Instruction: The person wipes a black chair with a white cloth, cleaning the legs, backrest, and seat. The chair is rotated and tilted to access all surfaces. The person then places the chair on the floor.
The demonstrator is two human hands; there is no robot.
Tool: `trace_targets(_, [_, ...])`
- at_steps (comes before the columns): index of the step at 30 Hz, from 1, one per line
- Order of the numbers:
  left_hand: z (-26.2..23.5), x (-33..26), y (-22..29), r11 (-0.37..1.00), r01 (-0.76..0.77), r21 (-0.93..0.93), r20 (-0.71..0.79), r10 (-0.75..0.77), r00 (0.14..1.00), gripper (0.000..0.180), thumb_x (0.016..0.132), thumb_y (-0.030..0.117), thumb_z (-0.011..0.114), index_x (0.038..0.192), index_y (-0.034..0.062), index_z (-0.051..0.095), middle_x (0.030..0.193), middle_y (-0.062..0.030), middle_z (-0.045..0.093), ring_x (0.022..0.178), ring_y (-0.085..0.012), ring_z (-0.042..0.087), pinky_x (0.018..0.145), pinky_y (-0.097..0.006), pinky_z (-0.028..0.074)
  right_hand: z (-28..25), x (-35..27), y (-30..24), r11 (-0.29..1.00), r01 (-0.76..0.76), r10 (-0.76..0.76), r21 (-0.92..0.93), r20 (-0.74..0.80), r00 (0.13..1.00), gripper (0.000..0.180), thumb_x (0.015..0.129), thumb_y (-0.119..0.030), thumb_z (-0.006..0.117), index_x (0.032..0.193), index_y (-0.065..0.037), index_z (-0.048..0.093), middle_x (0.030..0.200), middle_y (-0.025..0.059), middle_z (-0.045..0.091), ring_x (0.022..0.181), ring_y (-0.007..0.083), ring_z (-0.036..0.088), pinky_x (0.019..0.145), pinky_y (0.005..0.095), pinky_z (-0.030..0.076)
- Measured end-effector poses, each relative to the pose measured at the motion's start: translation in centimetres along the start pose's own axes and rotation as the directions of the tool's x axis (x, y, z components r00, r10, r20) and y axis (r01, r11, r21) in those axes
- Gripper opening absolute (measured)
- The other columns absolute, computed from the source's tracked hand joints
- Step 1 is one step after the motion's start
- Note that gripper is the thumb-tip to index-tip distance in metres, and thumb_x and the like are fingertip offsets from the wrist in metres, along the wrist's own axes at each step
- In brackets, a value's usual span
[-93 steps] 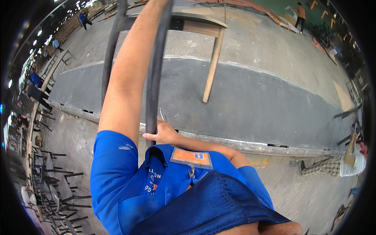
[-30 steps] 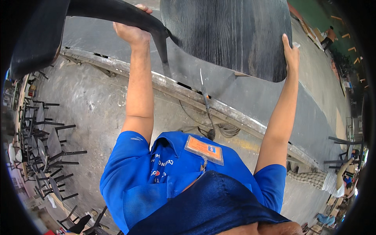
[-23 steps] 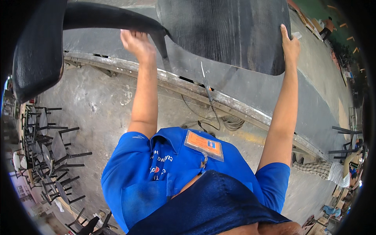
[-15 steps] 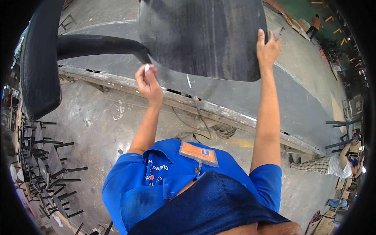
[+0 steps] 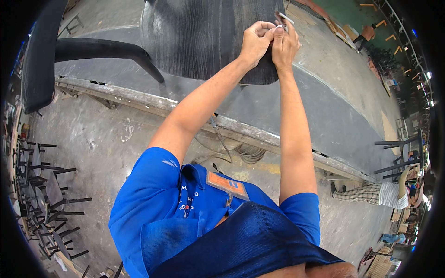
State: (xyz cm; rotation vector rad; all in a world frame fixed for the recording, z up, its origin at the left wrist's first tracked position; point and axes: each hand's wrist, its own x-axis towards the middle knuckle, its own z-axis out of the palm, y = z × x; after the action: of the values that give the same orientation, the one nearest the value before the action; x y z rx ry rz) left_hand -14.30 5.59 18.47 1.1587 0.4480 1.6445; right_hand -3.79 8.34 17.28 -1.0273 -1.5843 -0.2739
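Note:
A black-stained wooden chair lies in front of me, its grained flat seat (image 5: 199, 41) at the top middle. Its curved leg (image 5: 102, 48) and thick back part (image 5: 39, 60) reach to the left. Over the seat's right edge, my left hand (image 5: 255, 44) meets my right hand (image 5: 285, 46), fingertips touching. My left fingers pinch a small white piece (image 5: 279, 27), too small to name. Between the fingers of my right hand, a thin grey flat strip (image 5: 286, 18) sticks out, perhaps a blade; its lower part is hidden.
The chair rests on a long grey-topped bench (image 5: 324, 116) with a worn front edge. A coiled hose (image 5: 250, 154) lies beneath it. Several dark-legged chairs (image 5: 51, 194) stack at left. Another person (image 5: 371, 193) is at the right, a further one (image 5: 366, 34) far off.
My left hand has moved up and right from beside the chair leg to my right hand, bringing the white piece. My right hand has come off the seat's edge. The view has shifted slightly.

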Motion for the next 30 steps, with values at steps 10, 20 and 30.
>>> trace_targets(10, [0.1,-0.8,0.4,0.77,-0.243,0.59,0.085,0.24,0.967,0.024,0.09,0.007,0.052,0.112,0.002,0.056,0.089,-0.0086,0.068,0.081,-0.0141,0.066,0.072,-0.027,0.051,0.7,0.4,-0.7,0.997,-0.075,0.074,-0.026,-0.05,0.996,0.043,0.096,-0.032,0.036,0.09,-0.005,0.068,0.109,0.0071,0.061,0.101,0.0286,0.054,0.093,0.0459,0.03])
trace_targets(20, [-12.1,-16.0,-3.2,0.556,-0.401,0.728,-0.102,0.666,0.739,0.028,0.084,-0.006,0.056,0.112,0.0004,0.051,0.102,-0.0106,0.06,0.083,-0.0153,0.059,0.07,-0.023,0.049,2.0,1.4,1.1,0.778,-0.615,0.61,-0.13,-0.079,0.788,0.051,0.094,-0.033,0.035,0.084,0.008,0.064,0.089,0.0245,0.063,0.085,0.0423,0.059,0.08,0.0523,0.041])
trace_targets(30, [-22.4,-32.4,-23.5,0.57,0.601,0.561,-0.603,-0.215,0.768,0.047,0.078,0.028,0.068,0.11,-0.0003,0.048,0.098,-0.0165,0.059,0.09,-0.0281,0.06,0.077,-0.04,0.048,5.1,1.9,7.8,0.881,-0.378,0.356,-0.285,-0.126,0.926,0.036,0.087,-0.026,0.045,0.086,0.007,0.061,0.08,0.0233,0.063,0.075,0.0365,0.061,0.067,0.0445,0.046])
